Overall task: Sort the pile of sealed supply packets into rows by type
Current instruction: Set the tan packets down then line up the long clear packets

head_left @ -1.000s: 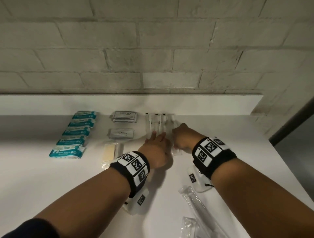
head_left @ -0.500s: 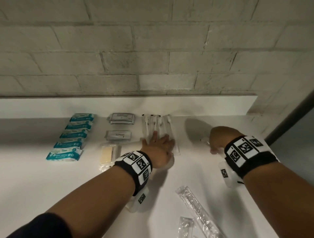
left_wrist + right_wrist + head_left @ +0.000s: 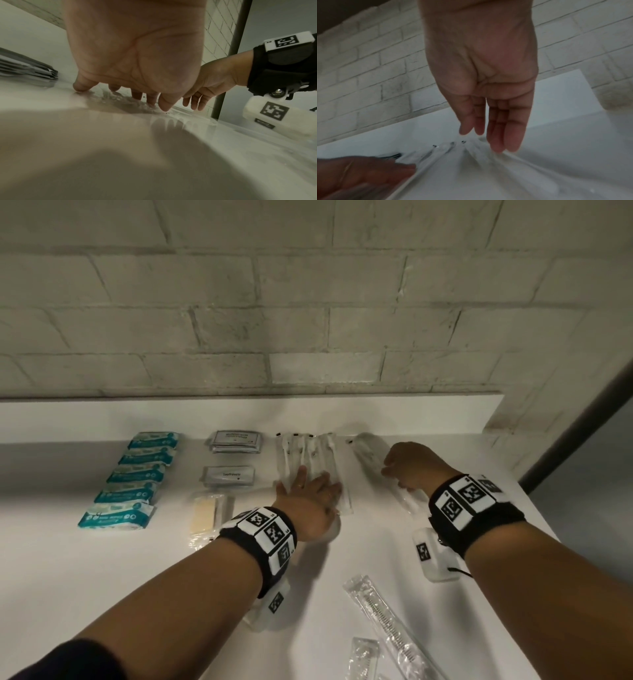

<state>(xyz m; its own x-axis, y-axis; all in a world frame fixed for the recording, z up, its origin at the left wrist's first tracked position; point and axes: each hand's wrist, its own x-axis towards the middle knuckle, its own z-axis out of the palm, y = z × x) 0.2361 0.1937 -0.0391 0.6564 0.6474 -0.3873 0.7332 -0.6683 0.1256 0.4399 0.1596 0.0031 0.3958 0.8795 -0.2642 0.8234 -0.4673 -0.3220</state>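
**Packets in rows along a white counter, both hands down on clear sleeves**

On the white counter (image 3: 85, 594), a column of teal-and-white wipe packs (image 3: 137, 481) lies far left. Next come grey foil sachets (image 3: 234, 441) with a clear-wrapped pale yellow bar (image 3: 205, 513) nearer. The left hand (image 3: 308, 501), fingers straight and spread, presses flat on a row of clear toothbrush sleeves (image 3: 308, 457). Just right, a separate clear sleeve (image 3: 373, 460) lies under the right hand (image 3: 414, 467), whose straight fingers (image 3: 510, 135) touch it. Unsorted clear packets (image 3: 387, 621) lie nearest.
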